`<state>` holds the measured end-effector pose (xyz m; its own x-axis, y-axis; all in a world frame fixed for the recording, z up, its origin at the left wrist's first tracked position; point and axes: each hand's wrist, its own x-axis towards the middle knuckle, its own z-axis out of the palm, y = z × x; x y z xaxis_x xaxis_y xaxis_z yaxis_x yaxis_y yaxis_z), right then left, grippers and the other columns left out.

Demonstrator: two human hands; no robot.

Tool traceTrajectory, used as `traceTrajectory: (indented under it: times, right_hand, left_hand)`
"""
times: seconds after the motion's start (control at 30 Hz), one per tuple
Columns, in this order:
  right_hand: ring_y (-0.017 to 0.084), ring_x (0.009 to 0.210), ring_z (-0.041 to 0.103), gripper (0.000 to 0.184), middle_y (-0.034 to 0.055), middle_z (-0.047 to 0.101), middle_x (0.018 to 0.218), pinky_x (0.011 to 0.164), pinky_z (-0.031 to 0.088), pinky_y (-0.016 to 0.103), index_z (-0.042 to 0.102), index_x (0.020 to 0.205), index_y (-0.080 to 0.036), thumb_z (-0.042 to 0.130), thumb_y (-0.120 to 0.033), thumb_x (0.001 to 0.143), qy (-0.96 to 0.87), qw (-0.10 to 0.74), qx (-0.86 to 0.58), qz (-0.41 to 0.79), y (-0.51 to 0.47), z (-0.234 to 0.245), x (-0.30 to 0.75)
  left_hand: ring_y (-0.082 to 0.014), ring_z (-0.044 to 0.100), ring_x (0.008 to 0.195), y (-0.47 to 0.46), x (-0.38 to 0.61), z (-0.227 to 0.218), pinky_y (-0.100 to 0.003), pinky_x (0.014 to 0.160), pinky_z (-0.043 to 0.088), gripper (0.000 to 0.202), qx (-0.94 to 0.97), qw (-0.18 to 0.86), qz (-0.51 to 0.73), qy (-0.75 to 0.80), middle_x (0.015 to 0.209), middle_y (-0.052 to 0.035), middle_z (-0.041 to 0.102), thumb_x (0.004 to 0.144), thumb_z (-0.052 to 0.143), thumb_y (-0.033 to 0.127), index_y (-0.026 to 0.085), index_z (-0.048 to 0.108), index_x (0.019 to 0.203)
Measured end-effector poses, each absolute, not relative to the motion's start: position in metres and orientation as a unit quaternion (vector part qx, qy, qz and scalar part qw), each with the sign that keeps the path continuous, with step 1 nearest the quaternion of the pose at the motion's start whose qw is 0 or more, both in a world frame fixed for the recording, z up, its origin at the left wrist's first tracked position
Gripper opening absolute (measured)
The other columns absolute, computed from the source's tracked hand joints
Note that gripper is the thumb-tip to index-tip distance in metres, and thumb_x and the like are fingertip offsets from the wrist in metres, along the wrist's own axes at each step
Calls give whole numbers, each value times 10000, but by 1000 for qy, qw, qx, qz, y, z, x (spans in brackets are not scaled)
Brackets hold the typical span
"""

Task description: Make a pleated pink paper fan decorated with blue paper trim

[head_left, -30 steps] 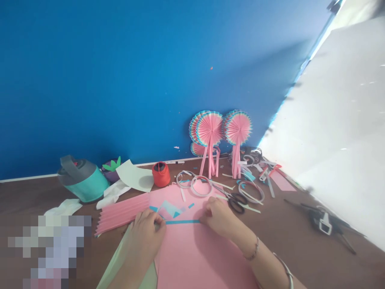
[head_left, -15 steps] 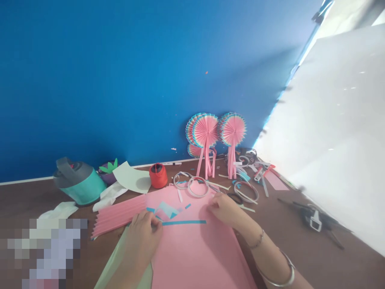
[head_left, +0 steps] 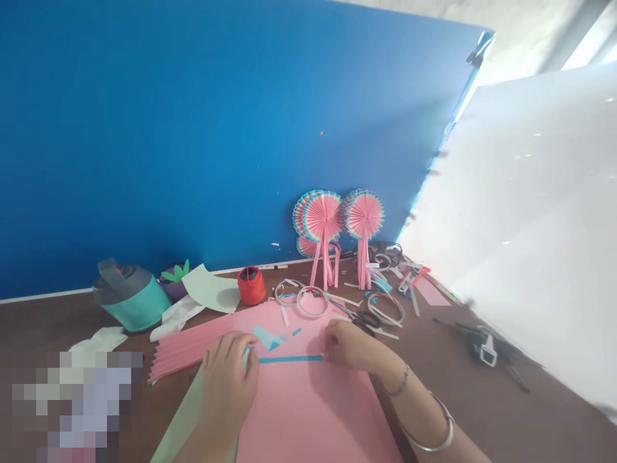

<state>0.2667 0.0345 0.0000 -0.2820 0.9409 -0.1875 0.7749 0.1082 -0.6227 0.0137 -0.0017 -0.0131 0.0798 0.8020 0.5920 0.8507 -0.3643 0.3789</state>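
A narrow blue paper strip [head_left: 292,359] lies across a large pink paper sheet [head_left: 308,411] in front of me. My left hand [head_left: 229,373] rests flat at the strip's left end, its thumb apart from the index finger. At the right end, my right hand [head_left: 349,345] has its fingers curled together, closed on the strip's tip; the fingertips are partly hidden. Small blue paper scraps [head_left: 270,339] sit just beyond the strip. Pleated pink paper [head_left: 193,344] lies to the left, partly behind my left hand. Pale green paper [head_left: 180,424] shows beneath my left forearm.
Pink pleated paper fans [head_left: 322,217] stand against the blue wall. A red thread spool [head_left: 251,285], bangles [head_left: 312,301], scissors [head_left: 366,319] and a teal-and-grey container [head_left: 132,296] line the back. A black cord with a buckle [head_left: 488,352] lies at right.
My right hand has come left and closer to me, onto the strip's right end. My left thumb has opened away from the index finger. The view has shifted slightly.
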Motion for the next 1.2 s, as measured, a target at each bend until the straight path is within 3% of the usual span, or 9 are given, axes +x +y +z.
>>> traceTrajectory:
  times: [0.13, 0.3, 0.43, 0.57, 1.2]
  right_hand:
    - [110, 585, 498, 26, -16, 581, 617, 524, 355, 208, 611, 641, -158, 621, -152, 617, -681, 164, -538, 469, 31, 7, 256]
    - [92, 598, 502, 133, -20, 587, 649, 562, 376, 208, 623, 727, -150, 700, -209, 635, -610, 236, -445, 611, 27, 12, 243]
    - [86, 620, 525, 248, -20, 599, 693, 606, 387, 214, 619, 809, -150, 758, -246, 627, -558, 295, -407, 660, 23, 12, 234]
    - [92, 635, 548, 297, -14, 623, 706, 641, 411, 230, 621, 843, -154, 781, -276, 624, -541, 326, -392, 669, 19, 12, 226]
    - [99, 627, 552, 282, -11, 626, 692, 607, 410, 226, 612, 858, -157, 753, -275, 644, -568, 349, -375, 644, 18, -3, 213]
  left_hand:
    - [-194, 550, 848, -18, 32, -2, -327, 766, 408, 191, -812, 24, -380, -441, 872, -37, 632, 879, 438, 156, 233, 611, 854]
    - [-228, 514, 1024, -27, 39, 3, -368, 877, 382, 231, -828, 25, -356, -432, 1064, -58, 635, 867, 503, 198, 219, 577, 1085]
    - [-203, 535, 924, -31, 40, 8, -351, 841, 350, 141, -792, 44, -415, -446, 910, -29, 643, 893, 495, 221, 238, 630, 855]
    - [-178, 541, 838, -33, 44, 8, -345, 796, 318, 197, -771, 42, -445, -454, 792, -10, 625, 904, 487, 226, 235, 640, 780]
    - [-185, 529, 806, -32, 44, 7, -347, 750, 315, 202, -778, 101, -388, -484, 770, -27, 625, 873, 467, 191, 196, 612, 733]
